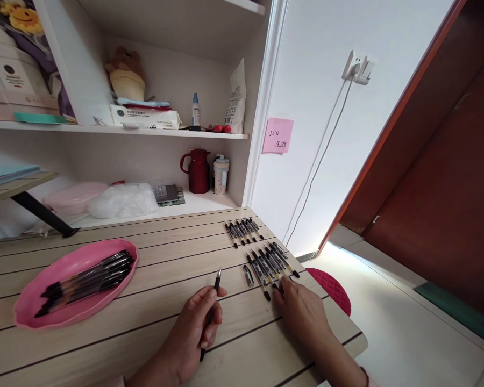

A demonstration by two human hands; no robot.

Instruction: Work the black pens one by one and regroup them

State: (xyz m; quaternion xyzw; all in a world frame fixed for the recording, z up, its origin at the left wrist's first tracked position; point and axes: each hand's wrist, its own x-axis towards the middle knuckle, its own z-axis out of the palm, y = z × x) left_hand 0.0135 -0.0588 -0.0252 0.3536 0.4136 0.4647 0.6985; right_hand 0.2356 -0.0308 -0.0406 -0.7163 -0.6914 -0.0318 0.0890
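My left hand (193, 328) is closed around a black pen (218, 280), its pale pointed tip sticking up past the thumb and its dark end showing below the fist. My right hand (300, 309) rests at the near end of a row of slim black-ended pens (268, 263), fingertips pinched at the dark end of one of them. A short clear-and-black pen cap (248, 276) lies left of that row. Farther back is a second row of similar, shorter-looking pieces (243, 231); whether they are caps or pens I cannot tell.
On the left of the wooden table (161, 258) stands a pink oval bowl (24, 317) with several black pens (100, 277). Behind are white shelves (210, 133) with a red jug (199, 172) and a cup (221, 174). A red stool (333, 287) is beyond the table's right edge.
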